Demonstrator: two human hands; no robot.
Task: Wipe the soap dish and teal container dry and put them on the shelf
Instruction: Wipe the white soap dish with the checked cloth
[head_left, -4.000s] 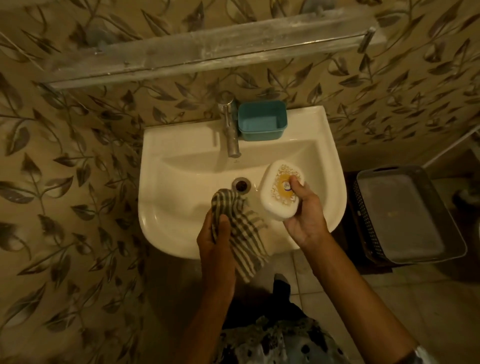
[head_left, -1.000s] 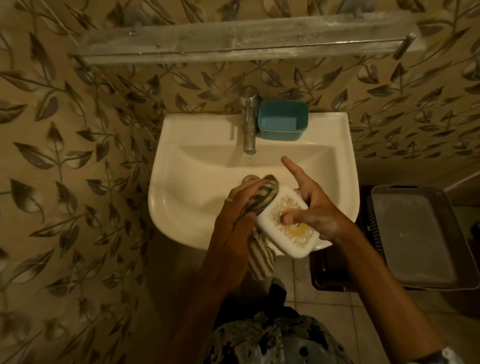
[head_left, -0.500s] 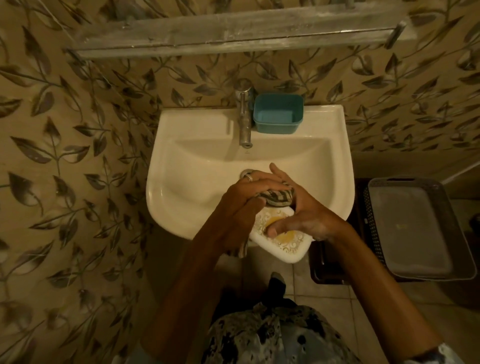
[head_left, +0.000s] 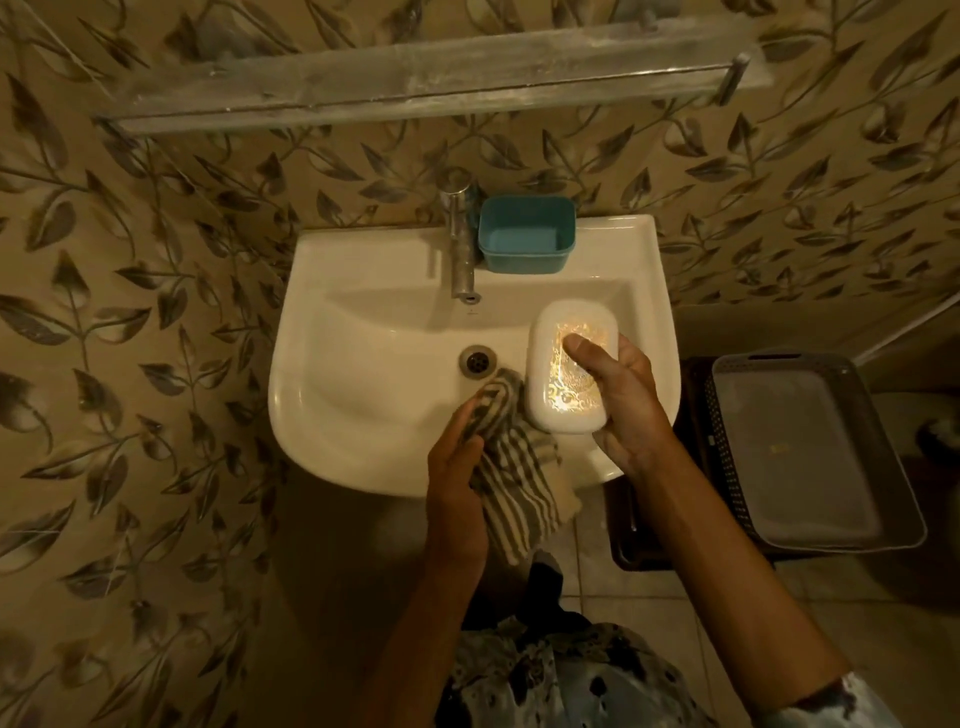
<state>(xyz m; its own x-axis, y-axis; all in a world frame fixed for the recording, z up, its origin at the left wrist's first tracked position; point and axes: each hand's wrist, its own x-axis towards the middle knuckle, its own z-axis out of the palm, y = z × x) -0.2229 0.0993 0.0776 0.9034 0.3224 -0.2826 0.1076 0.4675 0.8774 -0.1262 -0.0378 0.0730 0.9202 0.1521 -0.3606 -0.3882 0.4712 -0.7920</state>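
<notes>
My right hand (head_left: 621, 395) holds the white soap dish (head_left: 556, 410) with a gold pattern over the right side of the sink basin, thumb on its patterned face. A striped cloth (head_left: 511, 483) hangs from my left hand (head_left: 457, 483), which grips it at the sink's front edge, just left of the dish. The cloth's top touches the dish's lower left side. The teal container (head_left: 525, 242) stands on the sink's back ledge, right of the tap. The glass shelf (head_left: 431, 83) runs along the wall above the sink.
The white sink (head_left: 363, 415) has a drain (head_left: 477, 360) in the middle and a metal tap (head_left: 461, 244) at the back. A dark basket with a grey lid (head_left: 810, 452) stands on the floor to the right. Leaf-patterned wall tiles surround the sink.
My hands have drawn apart: the cloth has come off the top of the soap dish and dropped to the left. The right hand has lifted the dish up and right.
</notes>
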